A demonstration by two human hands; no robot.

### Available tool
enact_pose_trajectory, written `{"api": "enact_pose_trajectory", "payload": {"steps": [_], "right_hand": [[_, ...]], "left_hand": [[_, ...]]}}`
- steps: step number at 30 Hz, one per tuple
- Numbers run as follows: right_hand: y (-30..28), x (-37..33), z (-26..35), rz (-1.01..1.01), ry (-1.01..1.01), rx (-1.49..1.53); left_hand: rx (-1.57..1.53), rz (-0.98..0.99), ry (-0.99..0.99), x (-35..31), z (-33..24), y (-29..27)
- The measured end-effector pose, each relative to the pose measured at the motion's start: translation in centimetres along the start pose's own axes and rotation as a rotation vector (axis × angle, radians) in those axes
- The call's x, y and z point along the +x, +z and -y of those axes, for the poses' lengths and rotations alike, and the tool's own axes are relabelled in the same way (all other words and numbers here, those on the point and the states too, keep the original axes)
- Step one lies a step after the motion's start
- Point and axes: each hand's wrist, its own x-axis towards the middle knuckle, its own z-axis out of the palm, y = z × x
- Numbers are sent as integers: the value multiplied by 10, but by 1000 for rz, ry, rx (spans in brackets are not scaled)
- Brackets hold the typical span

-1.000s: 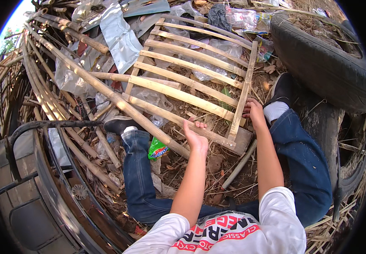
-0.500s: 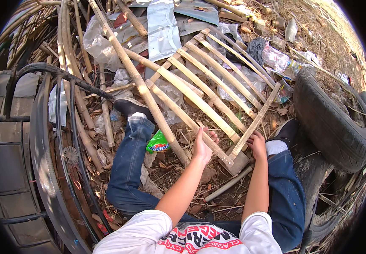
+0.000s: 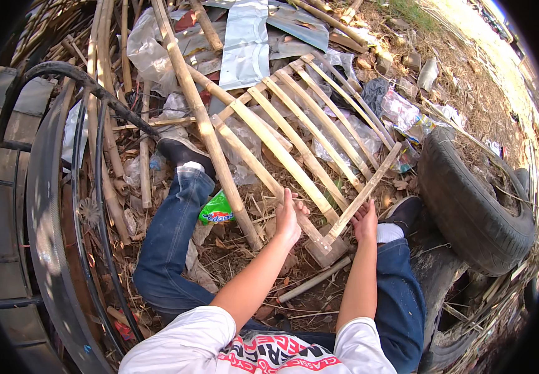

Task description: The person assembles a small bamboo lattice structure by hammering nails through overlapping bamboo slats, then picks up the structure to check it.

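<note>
A frame of pale split-bamboo slats [image 3: 282, 154] lies slantwise before me, its near corner over a small block [image 3: 329, 252] on the ground. Several slats run side by side between a far crosspiece and a near crosspiece [image 3: 366, 192]. My left hand [image 3: 289, 219] is closed round the outer left slat, close to the near corner, with the thumb up and fingertips showing past it. On the right, my right hand [image 3: 365, 220] holds the near crosspiece from its outer side, palm partly turned up. Some of its fingertips are hidden by the wood.
A long bamboo pole [image 3: 204, 124] passes left of the frame, beside a green packet [image 3: 217, 209]. A worn tire [image 3: 469, 202] stands at right. Black metal bars [image 3: 95, 93] rise at left. Plastic bags [image 3: 151, 50] and a grey sheet [image 3: 244, 47] lie beyond. A short stick [image 3: 313, 280] lies nearer.
The whole view has shifted, so the scene sits a little lower and left. My right hand has turned its palm more upward at the crosspiece. My left hand stays on the outer slat.
</note>
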Motion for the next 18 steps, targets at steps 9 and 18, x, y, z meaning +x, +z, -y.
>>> {"api": "enact_pose_trajectory", "payload": {"steps": [9, 18], "right_hand": [[3, 3, 2, 21, -24, -71], [18, 5, 7, 50, -25, 57]], "left_hand": [[233, -113, 252, 91, -97, -47], [64, -149, 410, 174, -168, -17]]}}
